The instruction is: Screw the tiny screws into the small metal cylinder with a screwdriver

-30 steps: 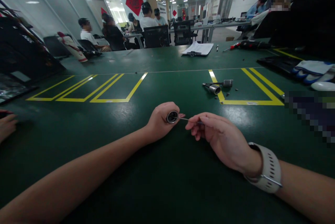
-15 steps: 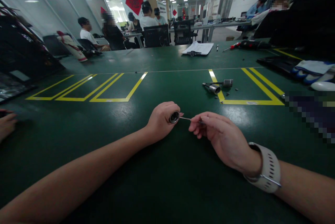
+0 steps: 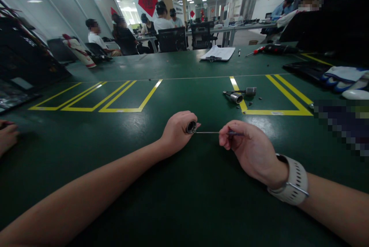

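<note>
My left hand (image 3: 179, 131) is closed around a round metal connector (image 3: 191, 127), its dark hollow end turned toward me. Between the fingertips of my right hand (image 3: 248, 145) is a slim screwdriver (image 3: 207, 132), held level. Its thin shaft points left, and the tip meets or nearly meets the lower right rim of the connector; exact contact is too small to tell. Part of the screwdriver's dark handle shows against my palm. Beyond my hands, two similar metal connectors (image 3: 236, 98) with dark stems lie on the green table (image 3: 184, 197).
Several tiny dark parts (image 3: 250, 103) lie beside the loose connectors. Yellow tape (image 3: 276, 113) marks boxes on the table. A clipboard (image 3: 219, 53), a red-tipped screwdriver (image 3: 255, 51) and gloves (image 3: 346, 75) lie farther back. Another person's hand (image 3: 8, 135) is at the left edge.
My right hand has shifted right along the screwdriver's line, so more shaft and some handle show. My left hand and the connector stay almost in place.
</note>
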Available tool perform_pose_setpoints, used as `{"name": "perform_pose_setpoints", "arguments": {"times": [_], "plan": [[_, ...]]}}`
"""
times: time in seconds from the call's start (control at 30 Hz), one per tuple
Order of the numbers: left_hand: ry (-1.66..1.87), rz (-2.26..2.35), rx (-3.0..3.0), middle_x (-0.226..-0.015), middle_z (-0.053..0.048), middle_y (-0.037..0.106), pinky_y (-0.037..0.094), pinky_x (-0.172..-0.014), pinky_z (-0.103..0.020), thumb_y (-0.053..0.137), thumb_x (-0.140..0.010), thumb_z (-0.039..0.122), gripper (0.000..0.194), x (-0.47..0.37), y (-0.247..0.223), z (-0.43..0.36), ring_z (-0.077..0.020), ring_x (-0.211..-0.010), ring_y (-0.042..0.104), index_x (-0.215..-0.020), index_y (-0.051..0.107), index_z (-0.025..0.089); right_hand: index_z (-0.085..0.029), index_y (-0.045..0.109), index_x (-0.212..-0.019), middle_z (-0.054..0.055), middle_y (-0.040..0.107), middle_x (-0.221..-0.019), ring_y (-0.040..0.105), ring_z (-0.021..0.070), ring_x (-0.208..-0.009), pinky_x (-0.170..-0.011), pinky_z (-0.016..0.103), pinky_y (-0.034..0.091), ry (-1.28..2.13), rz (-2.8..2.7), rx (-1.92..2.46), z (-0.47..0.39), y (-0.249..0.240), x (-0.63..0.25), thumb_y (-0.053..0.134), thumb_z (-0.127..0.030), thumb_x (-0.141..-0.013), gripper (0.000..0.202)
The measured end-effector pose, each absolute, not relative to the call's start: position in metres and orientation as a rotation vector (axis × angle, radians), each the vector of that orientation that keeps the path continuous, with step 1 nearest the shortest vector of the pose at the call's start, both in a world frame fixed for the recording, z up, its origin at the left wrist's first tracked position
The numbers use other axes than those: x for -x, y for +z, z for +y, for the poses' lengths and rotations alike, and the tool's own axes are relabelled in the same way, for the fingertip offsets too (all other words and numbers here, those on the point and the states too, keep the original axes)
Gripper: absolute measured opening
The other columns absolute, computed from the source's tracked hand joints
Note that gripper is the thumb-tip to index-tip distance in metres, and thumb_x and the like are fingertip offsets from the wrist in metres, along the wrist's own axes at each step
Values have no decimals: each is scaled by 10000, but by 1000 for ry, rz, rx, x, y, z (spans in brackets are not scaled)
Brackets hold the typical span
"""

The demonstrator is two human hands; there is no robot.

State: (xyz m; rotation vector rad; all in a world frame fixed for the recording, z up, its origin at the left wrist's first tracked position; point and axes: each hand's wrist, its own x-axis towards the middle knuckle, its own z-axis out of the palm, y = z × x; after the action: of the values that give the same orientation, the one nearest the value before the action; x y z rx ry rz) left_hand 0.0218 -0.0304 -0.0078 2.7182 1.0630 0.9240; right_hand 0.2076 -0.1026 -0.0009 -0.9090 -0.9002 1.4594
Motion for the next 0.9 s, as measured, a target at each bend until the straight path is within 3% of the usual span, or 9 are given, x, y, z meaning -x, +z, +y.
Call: {"name": "perform_pose_setpoints", "arguments": {"times": [0.53, 0.9], "plan": [[942, 1151, -2651, -635, 37, 494, 344, -532, -223, 615, -780, 220, 182, -24, -7, -30, -94, -568, 455, -666, 486, 161, -182, 609, -594, -13, 547, -529, 479, 114, -531, -521, 262, 352, 1246, -1009, 1019, -104, 1, -209, 468, -239, -788, 246], [833, 1064, -2616, -618, 24, 516, 347, -519, -221, 571, -807, 295, 211, -28, -10, -26, -96, -557, 471, -660, 494, 163, -177, 626, -825, 22, 609, -776, 562, 147, -734, -679, 299, 430, 1005, -1624, 979, -117, 8, -208, 436, -244, -900, 214]]}}
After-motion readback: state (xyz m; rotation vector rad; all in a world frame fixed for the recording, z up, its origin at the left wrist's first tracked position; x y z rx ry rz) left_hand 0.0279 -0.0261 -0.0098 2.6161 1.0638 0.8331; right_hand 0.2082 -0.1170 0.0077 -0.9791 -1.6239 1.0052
